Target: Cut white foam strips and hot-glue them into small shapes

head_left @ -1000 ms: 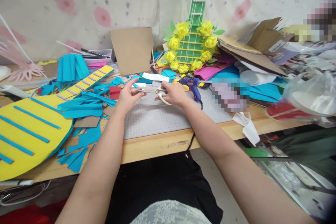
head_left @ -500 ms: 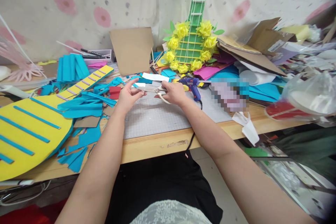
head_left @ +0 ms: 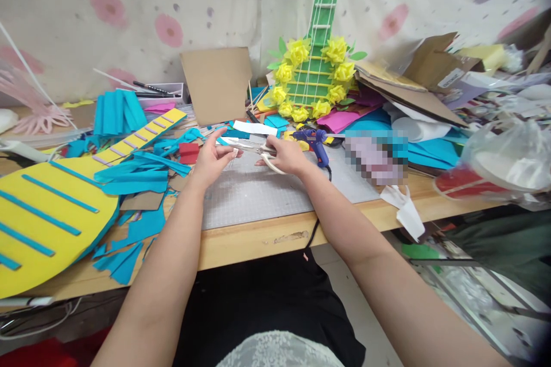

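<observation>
My right hand (head_left: pixel 282 155) grips a pair of scissors (head_left: pixel 267 161) by their pale handles, over the cutting mat (head_left: pixel 258 195). The metal blades point left, toward the fingers of my left hand (head_left: pixel 213 157). My left hand is closed in a pinch, with a small white piece of paper (head_left: pixel 229 140) at its fingertips, close to the blades. The exact grip on this paper is partly hidden. Just behind the scissors lies a longer white paper strip (head_left: pixel 249 127). To the right of my right hand rests a blue glue gun (head_left: pixel 316 143).
A yellow guitar-shaped craft (head_left: pixel 64 206) lies at left among blue paper scraps (head_left: pixel 133 175). At the back, a green guitar craft with yellow flowers (head_left: pixel 312 80) stands beside a cardboard sheet (head_left: pixel 217 86). A bagged red-and-white container (head_left: pixel 477 175) sits at right.
The scissor handles have spread slightly and the right fingers with them. Both hands stay in nearly the same place.
</observation>
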`<state>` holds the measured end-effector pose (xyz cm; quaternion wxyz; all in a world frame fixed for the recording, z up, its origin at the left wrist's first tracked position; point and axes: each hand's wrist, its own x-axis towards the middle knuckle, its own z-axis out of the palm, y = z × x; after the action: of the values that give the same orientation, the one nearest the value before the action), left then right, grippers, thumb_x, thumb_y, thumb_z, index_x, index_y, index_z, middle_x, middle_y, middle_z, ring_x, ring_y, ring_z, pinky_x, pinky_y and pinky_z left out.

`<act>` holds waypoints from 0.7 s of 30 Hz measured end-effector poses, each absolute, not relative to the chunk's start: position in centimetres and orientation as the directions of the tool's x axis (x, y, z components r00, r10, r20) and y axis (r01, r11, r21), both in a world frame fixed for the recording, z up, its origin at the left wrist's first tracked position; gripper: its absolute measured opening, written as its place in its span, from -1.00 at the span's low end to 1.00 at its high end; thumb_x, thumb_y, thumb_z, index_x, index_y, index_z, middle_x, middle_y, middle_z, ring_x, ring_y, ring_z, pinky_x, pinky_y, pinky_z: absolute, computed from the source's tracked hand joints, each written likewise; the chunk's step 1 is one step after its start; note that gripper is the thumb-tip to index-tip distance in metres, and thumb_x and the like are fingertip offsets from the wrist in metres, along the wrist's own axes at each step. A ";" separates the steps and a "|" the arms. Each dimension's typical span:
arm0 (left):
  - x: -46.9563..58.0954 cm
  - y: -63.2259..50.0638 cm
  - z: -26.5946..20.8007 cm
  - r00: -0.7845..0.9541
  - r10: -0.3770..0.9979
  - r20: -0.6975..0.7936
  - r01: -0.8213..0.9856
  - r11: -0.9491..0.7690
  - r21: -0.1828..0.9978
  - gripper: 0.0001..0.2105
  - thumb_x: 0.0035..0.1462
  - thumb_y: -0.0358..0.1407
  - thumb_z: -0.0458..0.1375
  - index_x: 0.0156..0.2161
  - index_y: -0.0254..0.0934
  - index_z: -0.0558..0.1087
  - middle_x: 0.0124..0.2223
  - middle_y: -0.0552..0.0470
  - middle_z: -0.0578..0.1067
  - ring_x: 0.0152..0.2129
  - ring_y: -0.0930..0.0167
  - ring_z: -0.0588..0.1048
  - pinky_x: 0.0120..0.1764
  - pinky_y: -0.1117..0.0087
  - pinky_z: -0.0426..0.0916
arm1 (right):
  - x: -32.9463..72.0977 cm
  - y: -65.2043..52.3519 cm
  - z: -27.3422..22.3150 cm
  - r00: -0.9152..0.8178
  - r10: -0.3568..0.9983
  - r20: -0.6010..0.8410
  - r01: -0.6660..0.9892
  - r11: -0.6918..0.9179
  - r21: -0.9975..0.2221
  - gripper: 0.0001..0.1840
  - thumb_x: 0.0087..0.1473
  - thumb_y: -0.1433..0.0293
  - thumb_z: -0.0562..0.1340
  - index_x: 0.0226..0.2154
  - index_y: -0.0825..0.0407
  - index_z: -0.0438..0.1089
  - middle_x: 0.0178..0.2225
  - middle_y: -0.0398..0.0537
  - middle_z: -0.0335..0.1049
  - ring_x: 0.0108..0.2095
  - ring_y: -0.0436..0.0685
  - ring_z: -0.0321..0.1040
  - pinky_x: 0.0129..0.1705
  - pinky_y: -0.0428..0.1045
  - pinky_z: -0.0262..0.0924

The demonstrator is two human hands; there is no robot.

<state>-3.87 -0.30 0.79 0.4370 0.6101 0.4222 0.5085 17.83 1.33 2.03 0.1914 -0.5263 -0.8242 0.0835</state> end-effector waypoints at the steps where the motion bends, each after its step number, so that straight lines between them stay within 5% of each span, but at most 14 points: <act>1: -3.8 -0.3 0.8 0.131 0.956 0.264 0.075 -0.275 0.959 -0.31 -0.07 -0.31 0.22 0.18 -0.30 0.06 -0.33 -0.03 0.55 -0.31 0.35 0.55 -0.11 0.24 0.38 | 17.9 1.3 2.1 -0.385 0.897 0.218 0.834 0.439 -0.335 -0.54 -0.14 -0.05 0.18 -0.38 -0.01 0.23 -0.42 -0.10 0.39 -0.44 0.08 0.25 -0.46 -0.10 -0.19; 13: -3.8 -0.6 1.0 0.143 0.941 0.305 0.071 -0.317 0.946 -0.28 -0.05 -0.36 0.19 0.22 -0.19 0.00 -0.14 -0.12 0.52 -0.39 0.42 0.54 -0.17 0.29 0.40 | 18.1 1.2 2.3 -0.444 0.873 0.202 0.812 0.488 -0.322 -0.56 -0.15 -0.03 0.20 -0.40 -0.01 0.25 -0.44 -0.13 0.38 -0.45 0.06 0.22 -0.47 -0.09 -0.20; 21: -3.7 -0.6 1.1 0.143 0.941 0.308 0.066 -0.320 0.945 -0.29 -0.05 -0.35 0.20 0.20 -0.21 0.02 -0.18 -0.10 0.54 -0.38 0.41 0.54 -0.18 0.29 0.40 | 18.1 1.2 2.4 -0.432 0.872 0.231 0.816 0.487 -0.311 -0.54 -0.16 -0.06 0.20 -0.46 -0.01 0.25 -0.50 -0.15 0.32 -0.48 0.04 0.18 -0.46 -0.10 -0.21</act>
<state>-3.73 -0.61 1.10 0.4230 0.6266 0.4015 0.5169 18.10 1.25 2.40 0.1824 -0.5006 -0.8428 0.0762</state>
